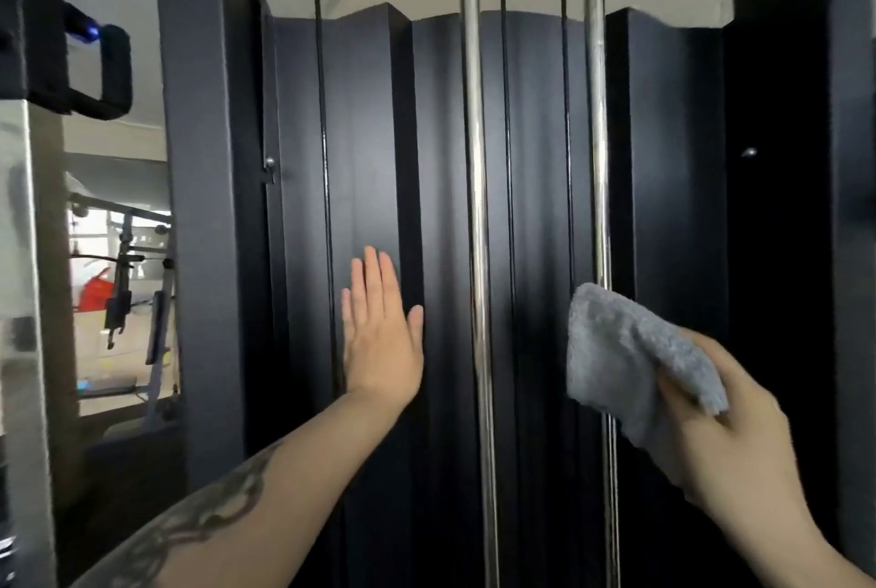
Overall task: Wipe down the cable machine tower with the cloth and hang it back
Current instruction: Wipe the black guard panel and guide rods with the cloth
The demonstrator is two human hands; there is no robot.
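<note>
The black cable machine tower (369,151) fills the middle of the head view, its ridged shroud standing behind two chrome guide rods (476,208) and thin black cables. My left hand (379,331) lies flat against the shroud, fingers straight and pointing up. My right hand (739,436) grips a folded grey cloth (625,350) at the lower right. The cloth covers part of the right chrome rod (598,161) and seems to touch it.
A dark upright post (199,208) frames the tower on the left, and a black handle attachment (102,71) hangs at the upper left. Through the left gap stands other gym equipment (128,284). Another dark column (787,208) borders the right side.
</note>
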